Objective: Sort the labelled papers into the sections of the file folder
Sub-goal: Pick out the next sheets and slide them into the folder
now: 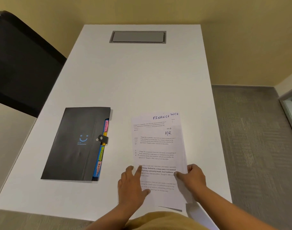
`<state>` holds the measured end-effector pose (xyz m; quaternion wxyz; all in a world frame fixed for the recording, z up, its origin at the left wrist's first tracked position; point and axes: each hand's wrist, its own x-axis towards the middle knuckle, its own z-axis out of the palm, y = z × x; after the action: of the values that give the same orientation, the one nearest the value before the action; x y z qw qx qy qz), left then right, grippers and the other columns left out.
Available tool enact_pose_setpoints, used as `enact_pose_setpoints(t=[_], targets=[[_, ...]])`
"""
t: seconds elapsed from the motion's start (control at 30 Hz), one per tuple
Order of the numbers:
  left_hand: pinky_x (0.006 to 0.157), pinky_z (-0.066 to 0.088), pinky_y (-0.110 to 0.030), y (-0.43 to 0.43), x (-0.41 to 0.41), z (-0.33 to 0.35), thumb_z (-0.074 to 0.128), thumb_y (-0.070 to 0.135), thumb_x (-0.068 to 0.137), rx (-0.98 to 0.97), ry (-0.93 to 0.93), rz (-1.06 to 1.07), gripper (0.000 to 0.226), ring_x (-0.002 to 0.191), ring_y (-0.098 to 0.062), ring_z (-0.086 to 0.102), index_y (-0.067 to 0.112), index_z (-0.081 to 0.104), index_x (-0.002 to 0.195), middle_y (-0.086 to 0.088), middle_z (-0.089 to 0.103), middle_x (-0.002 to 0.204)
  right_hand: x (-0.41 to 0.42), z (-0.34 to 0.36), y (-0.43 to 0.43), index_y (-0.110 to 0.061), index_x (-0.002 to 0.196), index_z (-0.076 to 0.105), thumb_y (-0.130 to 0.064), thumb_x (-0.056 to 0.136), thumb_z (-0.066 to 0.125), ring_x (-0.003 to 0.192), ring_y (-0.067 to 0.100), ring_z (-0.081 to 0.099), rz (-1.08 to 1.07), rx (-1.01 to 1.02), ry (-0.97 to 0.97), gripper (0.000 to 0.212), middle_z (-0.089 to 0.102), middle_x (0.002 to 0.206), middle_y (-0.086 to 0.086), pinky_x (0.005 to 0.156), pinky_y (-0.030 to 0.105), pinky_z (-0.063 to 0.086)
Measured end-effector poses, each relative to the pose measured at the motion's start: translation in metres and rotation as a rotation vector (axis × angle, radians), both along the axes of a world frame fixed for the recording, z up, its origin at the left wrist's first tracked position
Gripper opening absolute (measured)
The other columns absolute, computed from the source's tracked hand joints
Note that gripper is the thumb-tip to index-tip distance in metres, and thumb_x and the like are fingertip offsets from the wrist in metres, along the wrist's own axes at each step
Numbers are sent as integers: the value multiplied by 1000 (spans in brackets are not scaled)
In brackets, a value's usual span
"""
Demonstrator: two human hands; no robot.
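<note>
Left hand (133, 185) presses flat, right hand (194, 176) pinches the papers (157, 146) — long axis six-to-twelve, headed "FINANCE", "HR"; file folder (72, 146) at nine.

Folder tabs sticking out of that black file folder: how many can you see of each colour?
Pink tab: 1
Yellow tab: 1
Green tab: 1
Orange tab: 1
Total: 4
</note>
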<state>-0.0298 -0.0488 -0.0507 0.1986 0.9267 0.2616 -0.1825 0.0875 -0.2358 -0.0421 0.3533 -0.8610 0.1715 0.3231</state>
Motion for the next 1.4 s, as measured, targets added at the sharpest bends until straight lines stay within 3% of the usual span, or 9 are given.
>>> enact_pose_setpoints(t=[0.23,0.47,0.57,0.7,0.83,1.0,1.13,1.27,1.4], targets=[[100,46,-30,1,5,7,66,54,82,-230,-221,249,70,121,-11,50,34,35,141,11,43,141,3,4,-18,-12,68,55,-26,83,76,64,21,60,62,-23,-126,29,64,69,4,54,31,44],[121,7,-42,27,19,2,37,60,95,36,63,-348,74,150,-19,3,28,6,154,6,2,163,13,7,-69,-10,78,71,-21,90,68,70,29,66,16,6,-129,17,72,73,9,65,41,53],[120,3,-44,37,19,3,32,60,96,146,162,-327,75,150,-21,1,23,6,155,3,2,163,13,13,-79,-11,87,73,-13,93,64,74,23,67,-53,73,-161,11,73,77,4,60,33,49],[119,-2,-45,41,22,3,30,63,94,184,156,-235,78,150,-24,-2,21,5,155,-1,1,163,12,10,-80,-11,92,72,-11,95,61,82,27,69,-160,150,-158,11,75,84,6,74,41,54],[120,-2,-45,34,31,2,30,60,97,113,177,-411,75,150,-23,-8,24,-1,155,0,-9,163,11,12,-77,-15,87,70,-11,96,60,85,28,69,-244,206,-171,14,74,86,7,82,45,55],[120,-3,-46,24,36,3,33,56,98,116,138,-533,69,150,-22,1,23,10,155,-1,4,163,15,16,-84,-15,86,67,-9,98,56,85,28,66,-336,236,-207,17,72,88,10,79,37,49],[120,1,-48,24,34,1,36,46,101,115,99,-731,58,150,-24,4,26,18,153,-2,5,163,15,17,-97,-15,89,67,-11,97,57,92,33,68,-397,218,-251,14,72,89,11,90,48,53],[121,5,-47,30,29,4,41,46,99,67,94,-649,63,150,-21,8,29,15,153,2,3,163,11,18,-101,-17,92,69,-8,97,58,97,33,68,-477,271,-264,15,72,99,15,96,50,50],[120,16,-43,24,33,22,44,54,95,13,45,-366,70,143,-17,29,28,15,153,3,19,161,10,30,-91,-7,100,66,-6,98,55,84,26,67,-452,350,-253,12,71,91,12,80,36,52]])
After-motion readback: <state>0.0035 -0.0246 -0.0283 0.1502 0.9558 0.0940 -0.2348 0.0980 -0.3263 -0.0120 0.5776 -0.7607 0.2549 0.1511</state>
